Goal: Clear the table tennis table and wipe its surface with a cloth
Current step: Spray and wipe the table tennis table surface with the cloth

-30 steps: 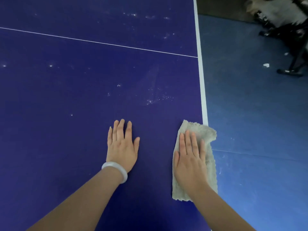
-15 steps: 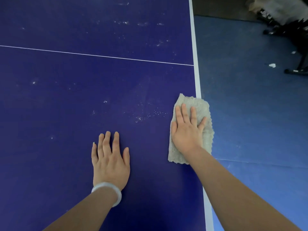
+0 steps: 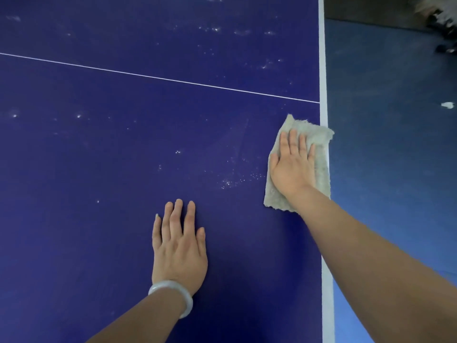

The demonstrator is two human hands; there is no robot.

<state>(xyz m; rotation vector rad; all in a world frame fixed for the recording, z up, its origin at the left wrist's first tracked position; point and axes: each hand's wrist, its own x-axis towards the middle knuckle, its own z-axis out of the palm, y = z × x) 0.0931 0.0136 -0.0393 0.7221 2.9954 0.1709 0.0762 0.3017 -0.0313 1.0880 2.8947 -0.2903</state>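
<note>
The dark blue table tennis table (image 3: 111, 169) fills most of the head view, with a thin white centre line and a white band along its right edge. A grey-beige cloth (image 3: 321, 159) lies flat at that right edge, its far corner hanging slightly over. My right hand (image 3: 293, 167) presses on the cloth with straight fingers. My left hand (image 3: 178, 246), with a pale bangle at the wrist, rests flat on the bare surface nearer to me. White dust specks (image 3: 230, 181) lie just left of the cloth, and more are scattered farther across the table.
Blue floor (image 3: 395, 169) runs along the right of the table. A small white scrap (image 3: 447, 104) lies on it. Dark blurred objects (image 3: 442, 26) stand at the far right corner.
My right hand has pushed the cloth away from me along the right edge. My left hand has stayed flat on the table while the view shifted.
</note>
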